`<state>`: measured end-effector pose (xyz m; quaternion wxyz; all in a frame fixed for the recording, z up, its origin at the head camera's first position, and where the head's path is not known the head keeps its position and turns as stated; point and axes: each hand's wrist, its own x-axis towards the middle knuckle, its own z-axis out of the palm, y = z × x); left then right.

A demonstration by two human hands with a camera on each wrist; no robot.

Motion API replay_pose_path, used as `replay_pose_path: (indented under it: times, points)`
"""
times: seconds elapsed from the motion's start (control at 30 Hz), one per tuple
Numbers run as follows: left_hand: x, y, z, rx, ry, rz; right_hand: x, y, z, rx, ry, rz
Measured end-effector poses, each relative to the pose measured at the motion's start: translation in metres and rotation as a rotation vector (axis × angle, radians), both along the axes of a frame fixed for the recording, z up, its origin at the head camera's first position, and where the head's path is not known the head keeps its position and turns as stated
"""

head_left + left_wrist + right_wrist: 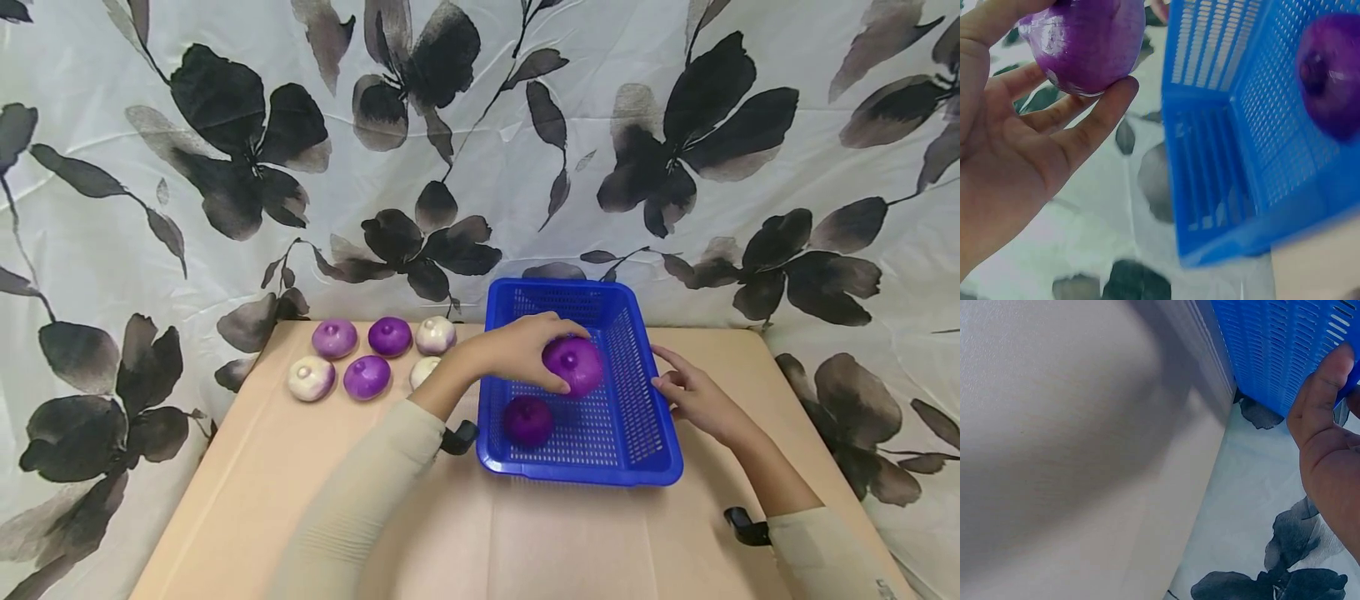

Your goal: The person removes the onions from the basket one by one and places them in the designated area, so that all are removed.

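My left hand (pixel 521 350) grips a purple onion (pixel 579 367) between thumb and fingers, above the blue plastic basket (pixel 581 477). In the left wrist view this onion (pixel 1085 47) is held at the fingertips, beside the basket wall (pixel 1204 169). A darker purple onion (pixel 528 422) lies on the basket floor, towards its near left corner. At the basket's right side, my right hand (pixel 697 398) holds the rim with thumb and fingers. The right wrist view shows those fingers (pixel 1319 403) curled at the rim, partly cut off by the frame edge.
Left of the basket, purple onions (pixel 367 377) and whitish onions (pixel 311 378) stand in two rows on the tan table (pixel 420 533). One whitish onion (pixel 423 372) is partly hidden behind my left forearm. A floral cloth (pixel 525 167) hangs behind the table.
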<state>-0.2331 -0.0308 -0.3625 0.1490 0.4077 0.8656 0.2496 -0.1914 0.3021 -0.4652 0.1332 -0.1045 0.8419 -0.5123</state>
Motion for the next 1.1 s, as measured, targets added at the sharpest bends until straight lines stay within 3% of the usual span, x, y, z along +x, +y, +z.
replay_pose_path:
  times: [0.3, 0.57, 0.83, 1.1]
  points:
    - [0.017, -0.065, -0.003, 0.139, -0.022, 0.143, 0.000, 0.000, 0.000, -0.011, -0.024, -0.002]
    - [0.032, -0.104, -0.012, 0.198, -0.030, 0.236, 0.001, -0.001, 0.000, -0.026, -0.019, -0.004]
    - [0.043, -0.133, -0.034, 0.294, -0.050, 0.278, 0.002, -0.003, -0.002, -0.022, -0.012, -0.008]
    - [0.059, -0.160, -0.058, 0.323, -0.096, 0.347, 0.001, -0.001, 0.001, 0.005, -0.013, -0.013]
